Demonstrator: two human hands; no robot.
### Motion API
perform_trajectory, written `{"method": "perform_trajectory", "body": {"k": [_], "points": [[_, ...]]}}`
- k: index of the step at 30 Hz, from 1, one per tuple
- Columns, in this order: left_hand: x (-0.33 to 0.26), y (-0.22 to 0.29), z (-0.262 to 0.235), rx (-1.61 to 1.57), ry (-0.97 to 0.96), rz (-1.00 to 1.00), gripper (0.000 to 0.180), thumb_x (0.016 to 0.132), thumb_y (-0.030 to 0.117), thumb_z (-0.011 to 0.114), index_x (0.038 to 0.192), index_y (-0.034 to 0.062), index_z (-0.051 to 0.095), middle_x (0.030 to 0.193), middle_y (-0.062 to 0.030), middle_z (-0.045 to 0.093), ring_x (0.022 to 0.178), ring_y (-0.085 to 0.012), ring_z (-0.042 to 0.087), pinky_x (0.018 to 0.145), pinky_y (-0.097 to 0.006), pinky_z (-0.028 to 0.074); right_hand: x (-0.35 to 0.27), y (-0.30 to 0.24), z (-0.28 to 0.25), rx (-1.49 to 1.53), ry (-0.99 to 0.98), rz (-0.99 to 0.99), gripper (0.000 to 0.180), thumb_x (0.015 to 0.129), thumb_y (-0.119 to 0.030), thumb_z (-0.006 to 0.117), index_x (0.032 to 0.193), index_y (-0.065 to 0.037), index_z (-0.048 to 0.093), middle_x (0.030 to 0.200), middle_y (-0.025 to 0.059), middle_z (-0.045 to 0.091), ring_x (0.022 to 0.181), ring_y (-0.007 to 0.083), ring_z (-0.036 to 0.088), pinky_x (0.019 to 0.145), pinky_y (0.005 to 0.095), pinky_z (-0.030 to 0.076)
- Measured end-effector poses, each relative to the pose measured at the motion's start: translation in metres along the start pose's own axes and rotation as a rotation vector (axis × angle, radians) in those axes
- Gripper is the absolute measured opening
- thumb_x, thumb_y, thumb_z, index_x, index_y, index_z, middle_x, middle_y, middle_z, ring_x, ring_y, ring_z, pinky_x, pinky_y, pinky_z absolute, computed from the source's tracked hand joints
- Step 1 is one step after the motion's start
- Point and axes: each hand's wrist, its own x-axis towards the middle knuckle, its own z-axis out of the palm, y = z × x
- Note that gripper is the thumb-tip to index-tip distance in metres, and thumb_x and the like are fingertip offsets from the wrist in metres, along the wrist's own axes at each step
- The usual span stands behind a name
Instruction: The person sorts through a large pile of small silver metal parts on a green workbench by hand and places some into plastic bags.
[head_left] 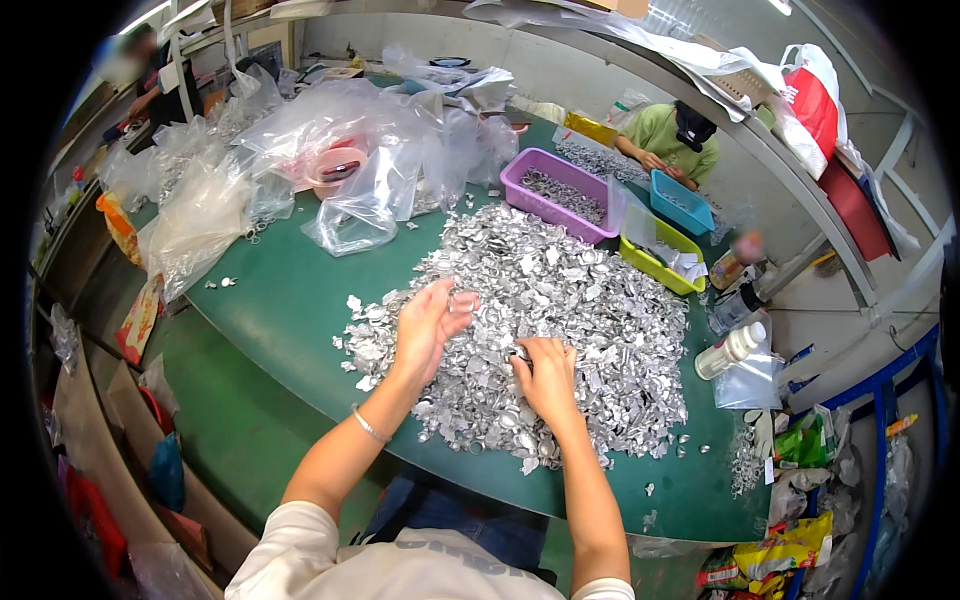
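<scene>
Heap of small silvery metal pieces — thin, crumpled, shiny scraps mixed with little ring-like rounds, far too many to count — spread over the middle of the green-topped curved desk.

Left hand: raised just above the heap's left side, fingers curled inward, pinching a small pale piece at the fingertips; a thin metal bangle circles the wrist.

Right hand: resting on the heap near its middle, fingers bent down into the scraps, closed about a small dark-centred ring piece at the thumb side.

Trays, rigid plastic, rectangular, three counted beyond the heap: one purple tray holding more silvery rings, one yellow-green tray to its right, one blue tray behind that, near a second person in a green shirt seated at the far edge.

Bags, clear crinkled plastic film — a loose pile, number not countable — on the far left part of the desk, one pink round bowl showing among them.

Bottles, two: one white plastic bottle lying near the right rim, one clear bottle with a dark cap just above it.

Loose silvery scraps lie singly about the heap's edges, some near the front rim.
</scene>
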Motion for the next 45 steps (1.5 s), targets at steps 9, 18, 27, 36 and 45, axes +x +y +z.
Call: {"method": "perform_trajectory", "body": {"k": [9,18,27,36,45], "points": [[-0.018,-0.039,0.029,0.093,-0.205,-0.175,0.031,0.090,0.001,0.050,0.120,-0.0046,0.044,0.111,-0.0202,0.058,0.100,-0.0254,0.062,0.084,-0.029,0.054,-0.010,0.020,-0.002,0.072,0.419,0.250,0.016,0.086,-0.010,0.056,0.093,0.002,0.063,0.075,0.0150,0.060,0.073,0.0299,0.054,0.070,0.0376,0.039],[0.011,-0.083,0.071,0.326,-0.329,0.036,0.040,0.086,-0.009,0.042,0.125,-0.0008,0.044,0.111,-0.0153,0.058,0.095,-0.0213,0.063,0.072,-0.024,0.052,-0.021,0.026,-0.029,-0.172,0.446,0.312,0.011,0.082,-0.014,0.062,0.086,-0.004,0.066,0.072,0.0083,0.063,0.070,0.0235,0.053,0.070,0.0362,0.036],[0.008,-0.086,0.061,0.747,-0.142,0.361,0.041,0.084,-0.011,0.044,0.124,0.0004,0.048,0.098,-0.0101,0.063,0.074,-0.0078,0.061,0.058,-0.019,0.047,-0.020,0.032,-0.022,-0.044,0.520,0.172,0.006,0.080,-0.008,0.063,0.084,-0.005,0.064,0.076,0.0041,0.061,0.074,0.0216,0.052,0.072,0.0342,0.034],[-0.006,-0.092,0.070,0.877,-0.175,0.433,0.044,0.083,-0.008,0.051,0.126,0.0037,0.047,0.088,-0.0066,0.067,0.050,-0.0044,0.042,0.045,-0.022,0.036,-0.028,0.031,-0.006,0.033,0.455,0.148,0.019,0.077,-0.007,0.064,0.095,-0.004,0.063,0.090,0.0068,0.060,0.086,0.0241,0.054,0.076,0.0357,0.037],[-0.027,-0.088,0.072,0.893,-0.368,0.241,0.023,0.084,0.000,0.060,0.106,0.0005,0.062,0.072,-0.0020,0.064,0.052,-0.0015,0.049,0.046,-0.017,0.039,-0.036,0.031,-0.010,0.137,0.483,0.139,0.037,0.084,-0.014,0.060,0.116,0.001,0.053,0.091,0.0110,0.060,0.088,0.0280,0.054,0.080,0.0395,0.037]]}}
